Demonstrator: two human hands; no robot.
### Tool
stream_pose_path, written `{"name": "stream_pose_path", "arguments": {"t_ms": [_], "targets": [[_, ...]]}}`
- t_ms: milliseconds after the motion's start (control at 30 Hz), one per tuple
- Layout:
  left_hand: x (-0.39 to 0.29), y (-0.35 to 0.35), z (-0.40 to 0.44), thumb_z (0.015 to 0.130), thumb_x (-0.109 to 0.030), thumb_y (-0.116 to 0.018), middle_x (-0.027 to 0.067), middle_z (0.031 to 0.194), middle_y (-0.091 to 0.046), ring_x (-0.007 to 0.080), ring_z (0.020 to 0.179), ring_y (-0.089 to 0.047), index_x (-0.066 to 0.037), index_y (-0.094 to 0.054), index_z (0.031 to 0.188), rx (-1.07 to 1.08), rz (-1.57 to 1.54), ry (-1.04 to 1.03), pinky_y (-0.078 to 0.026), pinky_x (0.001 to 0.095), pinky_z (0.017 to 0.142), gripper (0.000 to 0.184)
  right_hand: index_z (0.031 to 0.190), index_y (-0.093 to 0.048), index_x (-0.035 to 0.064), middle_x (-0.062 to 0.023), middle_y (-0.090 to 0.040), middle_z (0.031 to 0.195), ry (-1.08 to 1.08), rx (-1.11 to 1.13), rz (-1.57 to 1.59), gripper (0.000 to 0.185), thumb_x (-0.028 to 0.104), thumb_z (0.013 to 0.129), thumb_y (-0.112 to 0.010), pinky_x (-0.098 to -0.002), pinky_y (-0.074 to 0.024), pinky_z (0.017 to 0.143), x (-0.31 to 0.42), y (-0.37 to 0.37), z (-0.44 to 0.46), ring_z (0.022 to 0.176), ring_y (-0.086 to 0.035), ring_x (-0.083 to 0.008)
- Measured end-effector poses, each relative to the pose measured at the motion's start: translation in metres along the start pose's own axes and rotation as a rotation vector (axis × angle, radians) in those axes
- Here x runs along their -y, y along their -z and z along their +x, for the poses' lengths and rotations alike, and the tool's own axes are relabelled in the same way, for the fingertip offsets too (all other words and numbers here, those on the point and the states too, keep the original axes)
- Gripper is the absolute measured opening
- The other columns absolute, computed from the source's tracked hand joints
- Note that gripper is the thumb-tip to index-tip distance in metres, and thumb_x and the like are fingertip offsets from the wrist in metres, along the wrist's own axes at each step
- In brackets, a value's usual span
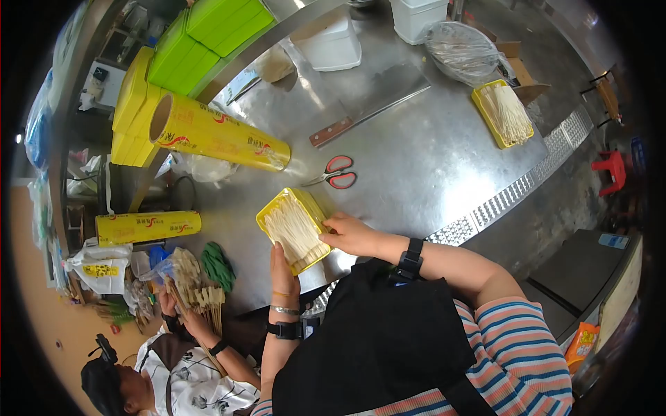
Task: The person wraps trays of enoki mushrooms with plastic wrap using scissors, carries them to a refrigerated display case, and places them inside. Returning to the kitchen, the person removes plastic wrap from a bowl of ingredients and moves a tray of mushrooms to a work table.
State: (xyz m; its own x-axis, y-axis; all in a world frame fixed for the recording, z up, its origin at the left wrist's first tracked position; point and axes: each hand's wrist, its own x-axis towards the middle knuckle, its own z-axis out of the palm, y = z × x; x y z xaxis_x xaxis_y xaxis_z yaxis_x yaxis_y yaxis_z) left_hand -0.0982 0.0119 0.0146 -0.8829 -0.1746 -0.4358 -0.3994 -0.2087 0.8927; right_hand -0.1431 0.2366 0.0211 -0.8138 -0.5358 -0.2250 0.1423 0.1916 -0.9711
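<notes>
A yellow tray [320, 208] filled with pale, thin enoki-like mushrooms [290, 225] is held low over the steel table, tilted. My left hand [283, 274] supports its near left side, fingers pressed along the edge. On the right edge, my right hand [345, 234] grips the rim between thumb and fingers. Just beyond the tray lie scissors with red and black handles [340, 172]. A cleaver [371, 106] with a wooden handle rests farther back. Another yellow tray of the same mushrooms [504, 114] stands at the upper right.
A large yellow film roll [222, 133] lies behind on the left, a second roll [148, 227] nearer. Green boxes [208, 41] are stacked at upper left. At lower left, a co-worker [184, 364] handles skewers. White containers [329, 45] stand at the back.
</notes>
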Motion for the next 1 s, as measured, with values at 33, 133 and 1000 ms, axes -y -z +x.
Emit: {"name": "stream_pose_path", "arguments": {"t_ms": [33,133,1000], "targets": [[0.0,0.0,0.001,0.101,-0.038,-0.035,0.0082,0.13,-0.052,0.0207,0.117,-0.052,-0.004,-0.041,0.134,-0.001,-0.001,0.015,-0.042,0.0343,0.099,0.048,0.114,-0.057,-0.0035,-0.0209,-0.056,0.105,-0.003,0.003,-0.002,0.046,0.036,0.09,-0.055,-0.04,-0.0449,0.087,-0.003,-0.003,0.001,0.102,-0.054,-0.0344],[-0.005,-0.005,-0.001,0.101,-0.038,-0.036,0.0082,0.129,-0.053,0.0208,0.116,-0.053,-0.003,-0.042,0.133,-0.012,-0.016,0.041,-0.043,0.0343,0.098,0.048,0.117,-0.055,-0.0037,-0.0229,-0.053,0.11,0.023,0.012,-0.014,0.048,0.036,0.09,-0.055,-0.0394,-0.0426,0.092,-0.005,-0.008,0.003,0.107,-0.051,-0.036],[-0.012,-0.008,-0.005,0.1,-0.033,-0.039,0.01,0.125,-0.054,0.021,0.113,-0.054,-0.001,-0.045,0.129,0.025,-0.005,-0.015,-0.046,0.0355,0.094,0.043,0.129,-0.047,-0.002,-0.0215,-0.049,0.117,0.019,0.057,-0.069,0.051,0.028,0.089,-0.056,-0.039,-0.0402,0.097,-0.018,-0.012,0.007,0.112,-0.048,-0.0335]]}}
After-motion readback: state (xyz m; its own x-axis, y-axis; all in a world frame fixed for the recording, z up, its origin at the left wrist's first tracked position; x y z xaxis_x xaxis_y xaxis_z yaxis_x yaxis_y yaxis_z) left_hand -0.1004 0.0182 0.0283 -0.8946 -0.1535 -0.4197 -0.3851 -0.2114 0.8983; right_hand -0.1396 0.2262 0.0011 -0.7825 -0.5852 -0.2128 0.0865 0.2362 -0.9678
